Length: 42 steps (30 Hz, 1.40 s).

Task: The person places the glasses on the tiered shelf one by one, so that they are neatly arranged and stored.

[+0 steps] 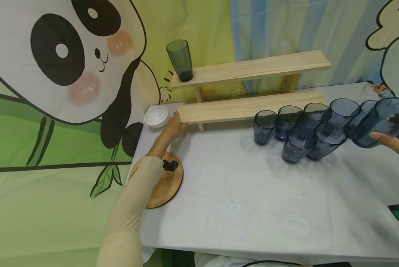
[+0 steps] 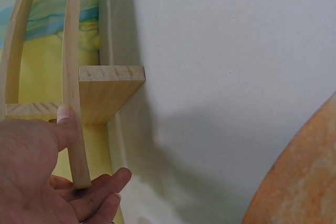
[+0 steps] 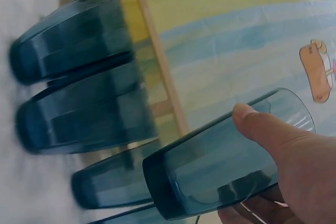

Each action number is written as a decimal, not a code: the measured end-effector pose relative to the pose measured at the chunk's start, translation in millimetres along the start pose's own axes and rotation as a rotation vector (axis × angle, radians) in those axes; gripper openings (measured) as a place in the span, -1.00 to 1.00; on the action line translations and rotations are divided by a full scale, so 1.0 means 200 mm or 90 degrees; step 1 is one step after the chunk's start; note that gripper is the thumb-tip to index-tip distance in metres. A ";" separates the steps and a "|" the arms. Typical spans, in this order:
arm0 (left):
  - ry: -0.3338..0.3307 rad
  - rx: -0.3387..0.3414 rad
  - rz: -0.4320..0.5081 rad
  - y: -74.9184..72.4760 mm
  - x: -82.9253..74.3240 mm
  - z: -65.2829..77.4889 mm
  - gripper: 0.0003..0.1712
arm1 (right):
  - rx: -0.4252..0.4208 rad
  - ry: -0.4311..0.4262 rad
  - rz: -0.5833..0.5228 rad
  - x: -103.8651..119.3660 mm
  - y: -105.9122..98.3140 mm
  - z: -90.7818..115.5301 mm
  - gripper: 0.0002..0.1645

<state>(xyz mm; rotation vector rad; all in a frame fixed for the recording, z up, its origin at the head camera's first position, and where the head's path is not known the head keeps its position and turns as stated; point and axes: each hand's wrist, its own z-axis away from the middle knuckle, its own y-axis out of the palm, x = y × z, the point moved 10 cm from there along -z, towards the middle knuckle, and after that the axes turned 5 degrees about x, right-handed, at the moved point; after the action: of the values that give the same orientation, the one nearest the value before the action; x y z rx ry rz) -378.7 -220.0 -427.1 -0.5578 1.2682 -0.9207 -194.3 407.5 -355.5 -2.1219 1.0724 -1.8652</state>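
My left hand (image 1: 174,127) is at the left end of a two-tier wooden shelf (image 1: 246,106). In the left wrist view the thumb lies on top of the lower board (image 2: 75,145) and the fingers curl beneath its end. At the far right, my right hand (image 1: 394,145) grips a blue-tinted drinking glass (image 3: 210,163), thumb on one side and fingers on the other. The glass is tilted, and in the head view it overlaps the rightmost standing glasses. Several similar blue glasses (image 1: 298,146) stand grouped on the table in front of the shelf's right half.
A greenish glass (image 1: 180,61) stands upright at the left end of the upper board. Left of the shelf sits a white bowl (image 1: 156,116). A round wooden board (image 1: 167,185) lies under the left forearm on the white table (image 1: 233,207). Printed curtains hang behind.
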 end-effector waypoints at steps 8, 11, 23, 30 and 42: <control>0.002 0.001 0.010 0.01 0.01 0.00 -0.03 | 0.046 -0.081 0.048 0.26 0.02 -0.17 -0.34; 0.004 -0.002 0.014 0.00 0.01 0.00 -0.03 | 0.089 -0.089 0.036 0.34 0.07 -0.24 -0.37; -0.014 0.014 -0.002 -0.01 0.03 0.01 0.00 | 0.246 -0.036 0.084 0.52 0.39 -0.45 -0.20; -0.005 0.013 0.000 0.00 0.04 0.03 -0.02 | 0.299 -0.040 0.062 0.70 0.59 -0.51 -0.18; -0.003 0.025 -0.007 0.00 -0.01 -0.01 -0.03 | 0.356 -0.094 -0.031 1.00 0.92 -0.64 -0.34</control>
<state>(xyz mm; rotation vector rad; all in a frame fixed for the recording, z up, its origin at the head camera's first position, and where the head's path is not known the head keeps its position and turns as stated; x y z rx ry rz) -381.0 -218.4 -427.2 -0.5366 1.2418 -0.9511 -389.7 202.9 -257.1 -1.9174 0.4014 -1.7276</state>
